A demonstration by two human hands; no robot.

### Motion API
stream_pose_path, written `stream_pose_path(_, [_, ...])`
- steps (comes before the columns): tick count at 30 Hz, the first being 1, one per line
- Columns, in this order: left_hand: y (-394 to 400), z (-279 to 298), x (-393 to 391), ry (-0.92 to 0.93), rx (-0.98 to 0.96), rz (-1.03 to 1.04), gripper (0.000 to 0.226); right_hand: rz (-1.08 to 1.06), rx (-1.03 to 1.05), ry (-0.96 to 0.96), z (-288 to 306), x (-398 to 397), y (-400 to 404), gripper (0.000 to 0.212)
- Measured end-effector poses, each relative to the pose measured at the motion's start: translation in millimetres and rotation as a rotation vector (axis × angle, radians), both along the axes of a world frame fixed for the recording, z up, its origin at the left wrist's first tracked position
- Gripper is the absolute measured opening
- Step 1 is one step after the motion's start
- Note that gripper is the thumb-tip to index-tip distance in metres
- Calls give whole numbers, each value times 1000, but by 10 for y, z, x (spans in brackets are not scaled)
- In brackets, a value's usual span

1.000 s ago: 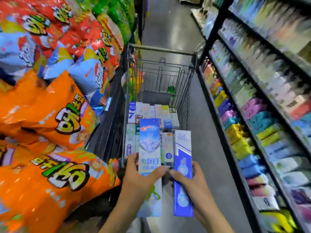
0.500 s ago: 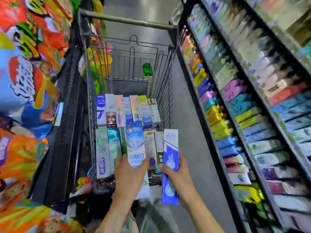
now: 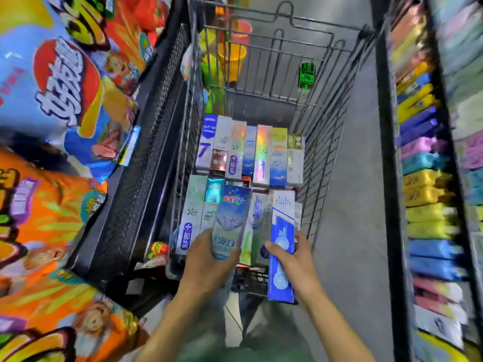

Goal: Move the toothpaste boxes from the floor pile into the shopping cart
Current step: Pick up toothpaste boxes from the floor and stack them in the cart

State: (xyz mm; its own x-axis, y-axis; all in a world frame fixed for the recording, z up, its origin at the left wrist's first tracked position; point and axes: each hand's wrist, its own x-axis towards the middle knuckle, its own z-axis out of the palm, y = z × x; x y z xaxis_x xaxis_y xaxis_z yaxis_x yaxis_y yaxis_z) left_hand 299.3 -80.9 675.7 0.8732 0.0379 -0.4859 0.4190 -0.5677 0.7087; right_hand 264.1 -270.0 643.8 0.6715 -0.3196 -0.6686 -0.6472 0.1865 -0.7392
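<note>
Two hands grip boxes: left hand (image 3: 206,257) holographic box (image 3: 230,220), right hand (image 3: 295,257) blue box (image 3: 281,259).

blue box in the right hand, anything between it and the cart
Nothing visible blocks it. The right hand holds the blue box over the shopping cart, above the near row of boxes.

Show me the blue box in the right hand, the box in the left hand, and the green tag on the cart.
blue box (image 3: 281,257), head view, middle of its front face
sparkly box (image 3: 230,220), head view, upper front face
green tag (image 3: 306,75), head view, its centre
</note>
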Motion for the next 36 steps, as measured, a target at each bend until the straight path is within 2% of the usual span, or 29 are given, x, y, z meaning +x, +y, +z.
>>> stream_pose_path(5, [-319,-257,205,28,1,-105,32,-27,10,29,-237,137,-34,78])
stream_pose_path(8, [-471,-501,311,102,111,-161,40,-49,-3,39,-365,205,-29,83])
stream_pose_path(11, [-567,-701,402,172,267,-241,63,-61,0,46,-495,242,-55,70])
stream_pose_path(13, [-613,-823,455,188,296,-271,69,-75,2,46,-594,242,-81,59])
stream_pose_path(17, [-703,-946,513,154,319,-328,76,-65,-1,67,-752,231,-118,56])
stream_pose_path(24, [-662,-1082,466,84,414,-350,57,-54,-39,96,-898,225,-179,52])
stream_pose_path(28, [-573,-1100,486,57,461,-402,55,-55,-8,103,-949,242,-207,37])
stream_pose_path(30, [-499,-1094,539,86,488,-419,54,-49,4,115,-995,276,-211,39])
stream_pose_path(33, [-354,-1074,595,84,511,-501,56,-13,-3,149,-1051,353,-169,52])
stream_pose_path(36, [-208,-1038,579,38,524,-599,59,3,9,162,-1078,469,-42,45])
